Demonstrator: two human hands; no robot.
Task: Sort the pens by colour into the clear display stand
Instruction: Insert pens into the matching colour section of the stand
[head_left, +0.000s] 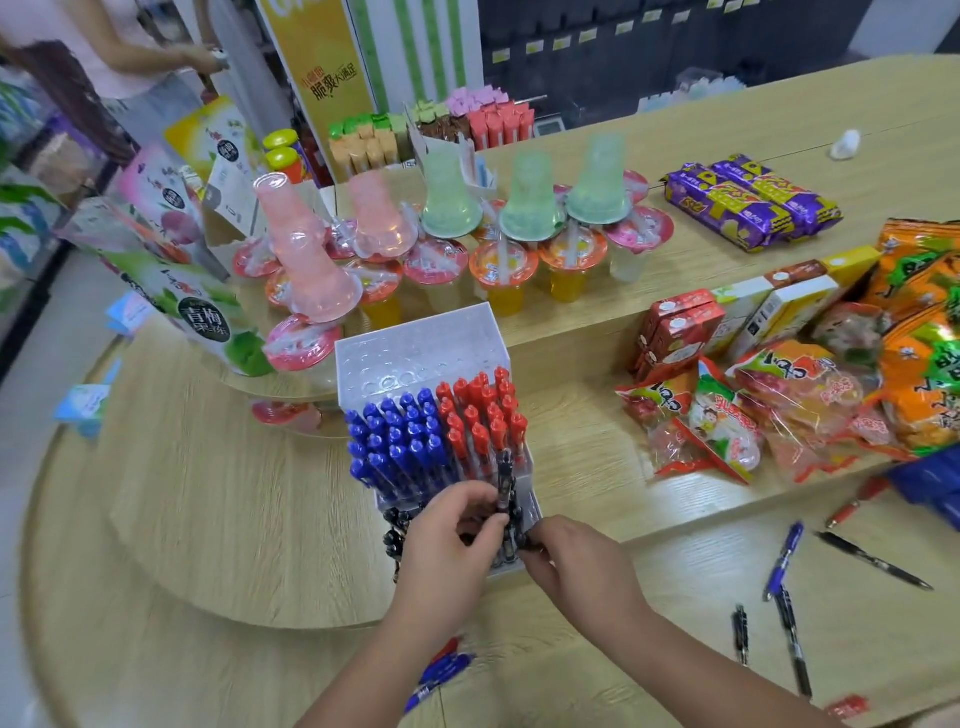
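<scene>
Both hands work at the near edge of the clear display stand (415, 338): the left hand (447, 535) has its fingers clamped on a black pen (505, 480), while the right hand (576, 561) pinches black pens beside it. Blue pens (395, 436) and red pens (483, 410) fill the stand on the wooden surface (208, 493).

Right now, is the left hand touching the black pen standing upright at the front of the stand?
Touching. The head view shows the left hand with its fingertips closed around the lower barrel of the black pen, with no gap between them.
</scene>
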